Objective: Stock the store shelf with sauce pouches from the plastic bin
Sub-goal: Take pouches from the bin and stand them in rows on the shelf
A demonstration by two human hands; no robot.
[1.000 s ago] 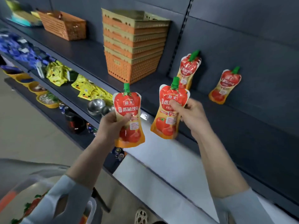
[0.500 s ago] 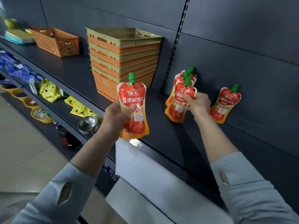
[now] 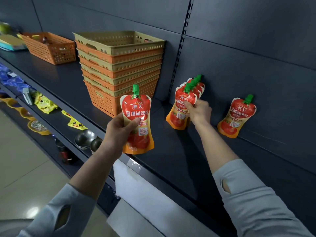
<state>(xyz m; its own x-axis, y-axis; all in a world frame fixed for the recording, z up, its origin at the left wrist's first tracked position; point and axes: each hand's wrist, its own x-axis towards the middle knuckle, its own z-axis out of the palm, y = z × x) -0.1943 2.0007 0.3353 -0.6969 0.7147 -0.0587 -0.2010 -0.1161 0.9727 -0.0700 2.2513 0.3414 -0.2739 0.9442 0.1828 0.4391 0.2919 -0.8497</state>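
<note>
Pouch stack (image 3: pixel 179 106) against back panel (image 3: pixel 239 65), apparently pinched by right hand (image 3: pixel 199 112).

I wear a light grey long-sleeved top. My left sleeve (image 3: pixel 68 209) is of smooth, soft cloth with a few shallow folds, and it ends partway along the forearm in a plain cuff. Near that cuff is an oval slit (image 3: pixel 62 215), like a thumb hole, with bare arm showing through it. My right sleeve (image 3: pixel 256 206) is the same grey cloth, with a like slit (image 3: pixel 226 187) close to its cuff. From both cuffs onward my forearms are bare, and so are my left hand (image 3: pixel 118 132) and right hand (image 3: pixel 199 112).
</note>
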